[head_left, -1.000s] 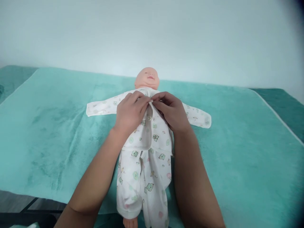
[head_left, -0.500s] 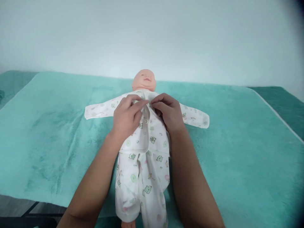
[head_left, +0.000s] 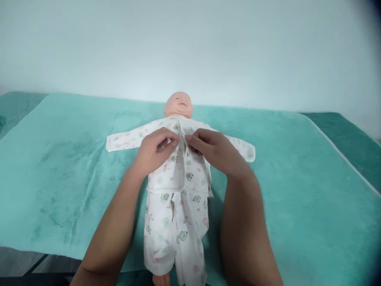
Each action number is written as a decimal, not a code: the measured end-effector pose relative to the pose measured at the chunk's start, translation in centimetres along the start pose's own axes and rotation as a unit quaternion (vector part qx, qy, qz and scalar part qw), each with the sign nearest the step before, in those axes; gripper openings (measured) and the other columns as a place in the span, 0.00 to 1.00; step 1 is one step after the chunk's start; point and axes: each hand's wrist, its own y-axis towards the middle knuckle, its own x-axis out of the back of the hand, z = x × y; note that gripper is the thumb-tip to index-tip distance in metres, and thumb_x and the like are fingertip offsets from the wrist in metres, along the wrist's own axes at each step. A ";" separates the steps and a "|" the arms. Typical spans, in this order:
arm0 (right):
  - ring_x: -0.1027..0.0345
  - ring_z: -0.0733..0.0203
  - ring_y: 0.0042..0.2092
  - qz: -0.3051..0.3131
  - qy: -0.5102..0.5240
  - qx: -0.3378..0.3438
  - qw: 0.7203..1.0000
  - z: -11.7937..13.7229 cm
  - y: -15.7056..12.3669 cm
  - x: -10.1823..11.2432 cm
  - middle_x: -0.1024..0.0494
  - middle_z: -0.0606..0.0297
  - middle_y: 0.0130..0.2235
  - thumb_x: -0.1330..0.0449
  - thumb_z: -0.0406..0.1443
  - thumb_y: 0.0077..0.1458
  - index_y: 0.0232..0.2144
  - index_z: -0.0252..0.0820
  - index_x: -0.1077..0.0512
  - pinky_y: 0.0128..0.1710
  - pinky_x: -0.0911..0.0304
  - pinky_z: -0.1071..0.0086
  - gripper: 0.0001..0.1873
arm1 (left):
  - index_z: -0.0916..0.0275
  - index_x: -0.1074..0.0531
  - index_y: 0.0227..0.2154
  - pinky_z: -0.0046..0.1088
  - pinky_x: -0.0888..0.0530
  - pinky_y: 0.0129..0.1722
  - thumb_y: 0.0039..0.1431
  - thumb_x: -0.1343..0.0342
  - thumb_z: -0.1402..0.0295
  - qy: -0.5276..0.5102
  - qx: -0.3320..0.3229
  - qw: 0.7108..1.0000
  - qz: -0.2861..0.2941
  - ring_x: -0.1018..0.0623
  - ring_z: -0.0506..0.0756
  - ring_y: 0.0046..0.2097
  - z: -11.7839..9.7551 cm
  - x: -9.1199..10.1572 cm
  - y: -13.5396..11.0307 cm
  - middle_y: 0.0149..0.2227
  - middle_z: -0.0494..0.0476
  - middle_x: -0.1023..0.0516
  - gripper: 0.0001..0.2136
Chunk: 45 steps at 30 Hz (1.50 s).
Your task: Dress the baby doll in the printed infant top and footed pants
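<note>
A baby doll [head_left: 178, 103] lies face up on a teal towel [head_left: 59, 159], head toward the wall. It wears a white printed shirt [head_left: 193, 174] with sleeves spread sideways, and matching trousers [head_left: 166, 226]. My left hand [head_left: 154, 151] pinches the shirt's left front edge at the chest. My right hand [head_left: 214, 149] pinches the right front edge opposite it. Both sets of fingertips meet at the button line in the middle of the chest. One bare doll foot [head_left: 160, 280] shows at the bottom edge.
The teal towel covers a wide surface that ends at a pale wall [head_left: 190, 47] behind the doll. A darker green cover [head_left: 342, 131] shows past the towel's right edge. A dark frame and floor [head_left: 32, 268] appear at the lower left corner.
Both hands have slid down the shirt front from the collar to mid-chest. The collar near the neck now lies closed. The view has tilted slightly, so the doll sits lower.
</note>
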 end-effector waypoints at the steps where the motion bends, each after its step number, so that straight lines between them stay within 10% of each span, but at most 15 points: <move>1: 0.47 0.66 0.26 0.009 -0.033 -0.014 0.999 0.4 -0.4 0.1 0.36 0.69 0.23 0.39 0.50 0.61 0.21 0.43 0.37 0.24 0.53 0.67 0.24 | 0.58 0.23 0.35 0.29 0.30 0.34 0.64 0.44 0.70 -0.010 0.009 1.000 0.015 0.27 0.50 0.34 -0.1 0.3 0.0 0.35 0.52 0.22 0.05; 9: 0.51 0.67 0.22 0.033 -0.121 -0.051 0.991 1.6 -1.2 -0.2 0.39 0.69 0.20 0.41 0.39 0.60 0.18 0.43 0.40 0.20 0.57 0.66 0.20 | 0.59 0.23 0.31 0.28 0.32 0.33 0.63 0.40 0.65 -0.024 0.021 0.989 0.142 0.28 0.51 0.37 -0.7 1.1 0.0 0.35 0.53 0.26 0.06; 23: 0.42 0.67 0.25 0.101 0.151 -0.035 0.983 -0.4 0.2 0.1 0.33 0.69 0.22 0.38 0.38 0.57 0.23 0.42 0.28 0.25 0.46 0.70 0.11 | 0.59 0.25 0.31 0.29 0.31 0.35 0.66 0.43 0.66 -0.056 0.010 0.988 0.145 0.27 0.51 0.36 -0.6 1.2 0.2 0.34 0.53 0.25 0.08; 45: 0.29 0.65 0.28 0.158 0.192 -0.025 0.968 -1.4 0.4 0.7 0.22 0.65 0.28 0.32 0.44 0.57 0.32 0.41 0.24 0.27 0.33 0.70 0.12 | 0.60 0.27 0.28 0.29 0.32 0.33 0.64 0.43 0.66 -0.075 0.086 0.986 0.123 0.29 0.50 0.34 -1.4 0.5 0.3 0.33 0.51 0.27 0.09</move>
